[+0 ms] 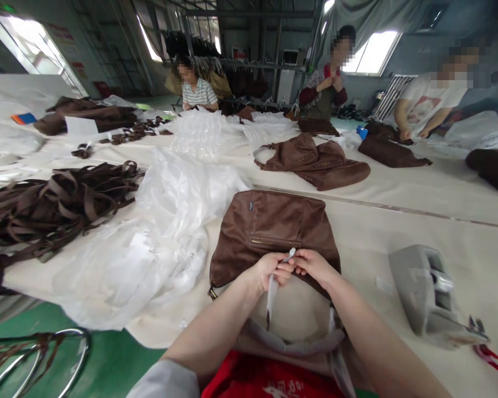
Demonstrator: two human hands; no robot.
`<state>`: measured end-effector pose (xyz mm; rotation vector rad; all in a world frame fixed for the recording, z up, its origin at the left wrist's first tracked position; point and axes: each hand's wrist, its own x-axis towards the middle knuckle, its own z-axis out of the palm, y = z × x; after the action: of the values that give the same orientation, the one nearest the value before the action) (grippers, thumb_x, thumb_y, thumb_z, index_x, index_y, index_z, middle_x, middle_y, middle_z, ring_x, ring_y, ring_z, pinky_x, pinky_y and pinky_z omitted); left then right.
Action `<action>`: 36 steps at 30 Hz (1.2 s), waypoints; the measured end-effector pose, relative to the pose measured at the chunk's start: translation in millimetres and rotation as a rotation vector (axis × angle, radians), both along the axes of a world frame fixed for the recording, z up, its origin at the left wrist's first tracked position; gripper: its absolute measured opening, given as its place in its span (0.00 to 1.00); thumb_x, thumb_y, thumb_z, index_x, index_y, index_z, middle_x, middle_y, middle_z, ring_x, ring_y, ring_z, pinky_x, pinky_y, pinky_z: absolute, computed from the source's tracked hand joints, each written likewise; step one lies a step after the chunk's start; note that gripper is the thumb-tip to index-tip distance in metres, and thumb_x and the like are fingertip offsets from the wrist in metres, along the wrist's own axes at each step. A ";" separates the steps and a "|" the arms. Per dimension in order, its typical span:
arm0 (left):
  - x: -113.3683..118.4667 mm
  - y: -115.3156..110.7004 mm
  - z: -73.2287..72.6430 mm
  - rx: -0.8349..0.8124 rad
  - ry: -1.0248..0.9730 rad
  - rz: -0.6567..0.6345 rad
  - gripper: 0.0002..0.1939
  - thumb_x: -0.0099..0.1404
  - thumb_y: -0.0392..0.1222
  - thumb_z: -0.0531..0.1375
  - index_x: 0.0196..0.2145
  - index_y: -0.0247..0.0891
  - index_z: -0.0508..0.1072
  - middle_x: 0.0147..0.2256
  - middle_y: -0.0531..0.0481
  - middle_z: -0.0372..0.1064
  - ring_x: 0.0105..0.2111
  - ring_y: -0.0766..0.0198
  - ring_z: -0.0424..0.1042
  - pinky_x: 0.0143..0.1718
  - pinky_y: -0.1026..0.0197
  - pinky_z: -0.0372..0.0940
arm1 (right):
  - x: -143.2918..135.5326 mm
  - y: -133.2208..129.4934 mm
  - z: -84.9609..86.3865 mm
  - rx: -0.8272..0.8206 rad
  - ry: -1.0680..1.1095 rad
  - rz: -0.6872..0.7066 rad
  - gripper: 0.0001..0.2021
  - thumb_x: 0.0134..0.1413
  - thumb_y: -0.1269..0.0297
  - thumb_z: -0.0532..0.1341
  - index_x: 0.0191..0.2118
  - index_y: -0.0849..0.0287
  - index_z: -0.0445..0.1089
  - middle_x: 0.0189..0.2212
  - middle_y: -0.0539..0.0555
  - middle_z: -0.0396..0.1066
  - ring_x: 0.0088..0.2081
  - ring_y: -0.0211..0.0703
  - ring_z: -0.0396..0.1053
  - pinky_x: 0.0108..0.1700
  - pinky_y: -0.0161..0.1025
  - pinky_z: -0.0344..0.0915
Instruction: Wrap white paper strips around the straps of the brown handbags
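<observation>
Pinching pale strip (271, 298) in fingers of both left hand (273, 271) and right hand (315, 266), nearly meeting over brown bag's (286, 218) near edge. Bag body lies far-side, long axis left-right; neither hand clearly nearer.

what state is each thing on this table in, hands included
left hand: closed on the pale strip
right hand: fingers bent, at the strip's upper end
pale strip: hanging below the left hand
near brown bag: lying flat
farther brown bag: slumped, creased
dark straps: heaped, tangled
clear plastic: crumpled
gray dispenser: roll fitted
</observation>
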<state>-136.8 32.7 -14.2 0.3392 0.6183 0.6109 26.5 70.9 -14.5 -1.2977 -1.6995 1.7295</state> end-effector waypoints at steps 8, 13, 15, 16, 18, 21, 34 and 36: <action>5.3 -2.7 -1.8 -0.080 -0.206 -0.010 0.15 0.66 0.43 0.47 0.25 0.34 0.64 0.15 0.62 0.40 0.11 0.75 0.36 0.12 0.72 0.35 | -8.2 6.4 -14.1 0.047 -0.079 -0.031 0.04 0.45 0.67 0.59 0.24 0.60 0.68 0.15 0.45 0.64 0.17 0.30 0.59 0.20 0.29 0.55; 14.9 -5.9 -0.6 0.196 0.281 0.135 0.20 0.68 0.48 0.44 0.27 0.34 0.66 0.15 0.60 0.44 0.12 0.74 0.37 0.14 0.69 0.37 | -7.7 5.7 -12.8 0.092 -0.176 -0.073 0.07 0.47 0.65 0.59 0.22 0.61 0.68 0.13 0.47 0.64 0.15 0.31 0.59 0.16 0.29 0.52; 18.4 -7.5 -1.8 0.431 0.628 0.255 0.21 0.68 0.47 0.43 0.28 0.34 0.68 0.16 0.57 0.50 0.13 0.72 0.44 0.16 0.67 0.44 | -1.9 1.6 -6.7 0.121 -0.207 -0.094 0.10 0.50 0.61 0.58 0.23 0.60 0.68 0.16 0.49 0.67 0.15 0.32 0.61 0.15 0.29 0.53; 19.9 -8.5 -2.5 0.542 0.774 0.313 0.19 0.68 0.45 0.44 0.29 0.34 0.68 0.17 0.55 0.54 0.15 0.70 0.50 0.18 0.67 0.48 | 1.7 -1.0 -3.1 0.139 -0.224 -0.112 0.11 0.51 0.60 0.58 0.24 0.60 0.68 0.17 0.49 0.68 0.15 0.32 0.61 0.15 0.29 0.54; 22.7 -11.3 -3.6 0.728 1.021 0.385 0.13 0.67 0.41 0.48 0.32 0.35 0.69 0.23 0.50 0.61 0.23 0.66 0.60 0.27 0.65 0.56 | 8.2 -6.7 4.9 0.177 -0.243 -0.163 0.11 0.52 0.57 0.58 0.27 0.60 0.68 0.19 0.49 0.69 0.16 0.32 0.63 0.15 0.28 0.55; 28.3 -17.4 -2.4 0.927 1.377 0.301 0.09 0.66 0.37 0.49 0.37 0.36 0.68 0.32 0.44 0.65 0.34 0.60 0.67 0.38 0.61 0.60 | 10.7 -14.4 17.4 0.178 -0.197 -0.219 0.16 0.55 0.51 0.55 0.29 0.59 0.68 0.20 0.49 0.68 0.17 0.33 0.64 0.16 0.29 0.57; 34.8 -27.5 4.1 1.071 1.780 0.037 0.12 0.66 0.35 0.46 0.44 0.35 0.65 0.38 0.43 0.68 0.34 0.59 0.72 0.33 0.61 0.64 | -1.3 -17.3 13.4 0.316 -0.290 -0.154 0.16 0.52 0.50 0.57 0.26 0.59 0.69 0.18 0.49 0.70 0.18 0.36 0.68 0.21 0.31 0.62; 31.2 -24.8 3.2 0.963 1.680 0.147 0.11 0.67 0.38 0.45 0.40 0.35 0.66 0.35 0.44 0.70 0.34 0.59 0.72 0.35 0.61 0.63 | -0.2 -20.8 6.9 0.238 -0.195 -0.203 0.16 0.51 0.50 0.57 0.27 0.59 0.69 0.18 0.48 0.68 0.18 0.36 0.67 0.20 0.31 0.61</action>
<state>-105.6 7.9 -11.0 1.8100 1.9386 0.6331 26.3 50.1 -7.6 -1.5053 -1.7463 1.2803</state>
